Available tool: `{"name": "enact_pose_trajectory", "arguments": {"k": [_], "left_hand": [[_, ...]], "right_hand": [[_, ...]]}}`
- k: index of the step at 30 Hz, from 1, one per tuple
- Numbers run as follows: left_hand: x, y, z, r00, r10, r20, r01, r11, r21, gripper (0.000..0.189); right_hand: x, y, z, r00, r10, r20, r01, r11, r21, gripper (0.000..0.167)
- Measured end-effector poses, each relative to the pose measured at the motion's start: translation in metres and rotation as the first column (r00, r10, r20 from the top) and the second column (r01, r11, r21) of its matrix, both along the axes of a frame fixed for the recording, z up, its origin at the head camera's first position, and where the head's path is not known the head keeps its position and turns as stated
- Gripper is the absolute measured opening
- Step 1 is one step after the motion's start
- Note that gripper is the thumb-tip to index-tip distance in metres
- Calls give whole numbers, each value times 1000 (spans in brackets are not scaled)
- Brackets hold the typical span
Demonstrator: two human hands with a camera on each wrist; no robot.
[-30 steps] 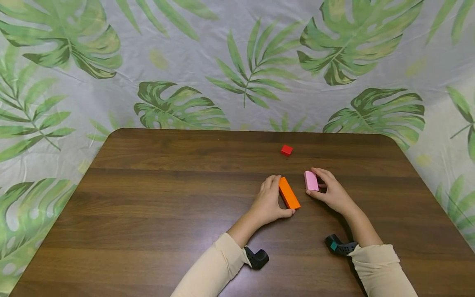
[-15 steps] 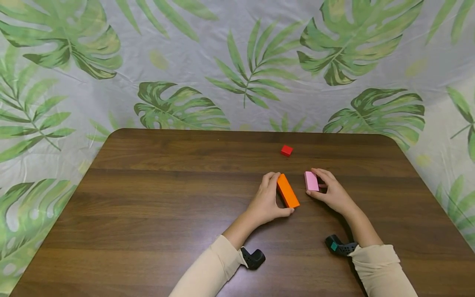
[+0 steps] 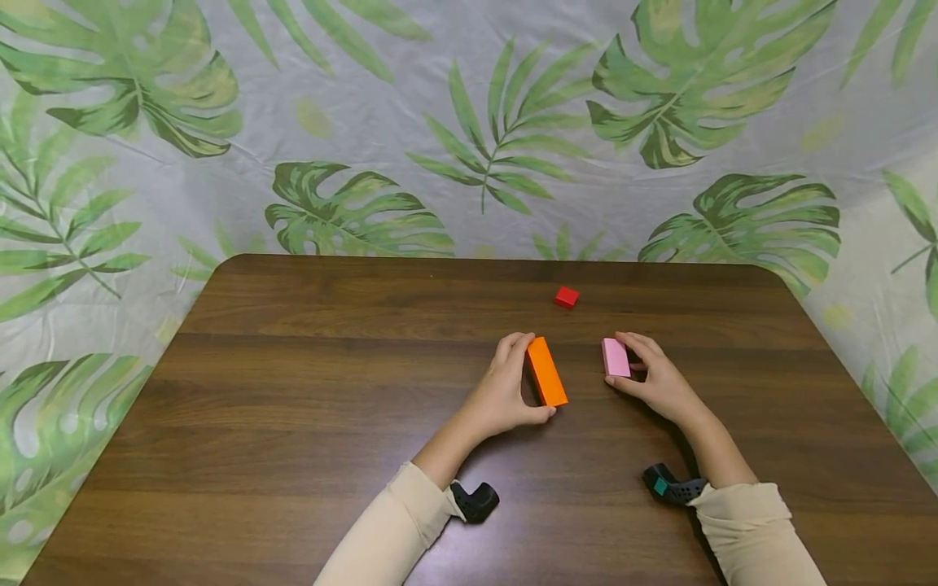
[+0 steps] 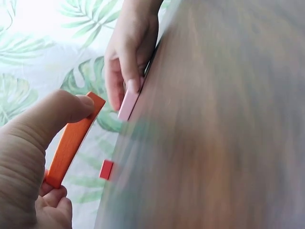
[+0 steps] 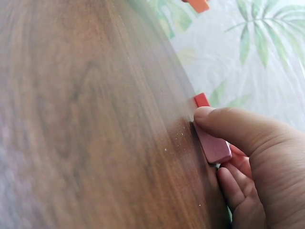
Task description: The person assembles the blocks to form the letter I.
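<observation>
My left hand (image 3: 501, 392) pinches a long orange block (image 3: 546, 372) by its two ends, thumb at the near end and fingertips at the far one. In the left wrist view the orange block (image 4: 75, 140) appears raised off the tabletop. To its right, my right hand (image 3: 662, 381) holds a shorter pink block (image 3: 615, 358) between thumb and fingers. The pink block (image 5: 212, 144) rests on or very near the table in the right wrist view; its contact there is partly hidden by the hand. A small red block (image 3: 567, 297) lies farther back, apart from both hands.
The dark wooden table (image 3: 293, 391) has rounded far corners. Behind it hangs a pale cloth (image 3: 352, 98) printed with green leaves. A black wrist device (image 3: 475, 502) sits at the left cuff, another black device (image 3: 672, 484) at the right.
The left hand has carried the orange block leftward and slightly away from me, widening the gap to the pink block. The right hand, the pink block and the red block stay where they were.
</observation>
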State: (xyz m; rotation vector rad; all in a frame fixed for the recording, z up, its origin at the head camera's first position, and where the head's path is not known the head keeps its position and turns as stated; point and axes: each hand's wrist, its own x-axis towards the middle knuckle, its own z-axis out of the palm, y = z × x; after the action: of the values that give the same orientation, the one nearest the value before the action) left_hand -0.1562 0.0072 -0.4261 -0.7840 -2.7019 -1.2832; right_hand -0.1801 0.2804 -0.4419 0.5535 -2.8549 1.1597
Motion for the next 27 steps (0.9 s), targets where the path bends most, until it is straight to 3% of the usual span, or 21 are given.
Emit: {"name": "enact_pose_trajectory", "arguments": {"k": [27], "left_hand": [[-16,-55,-4,984,-125,130,131,990,-43,99]], "right_hand": [[0,-1,1,1000,-1,-2,1,1000,-12,70]]}}
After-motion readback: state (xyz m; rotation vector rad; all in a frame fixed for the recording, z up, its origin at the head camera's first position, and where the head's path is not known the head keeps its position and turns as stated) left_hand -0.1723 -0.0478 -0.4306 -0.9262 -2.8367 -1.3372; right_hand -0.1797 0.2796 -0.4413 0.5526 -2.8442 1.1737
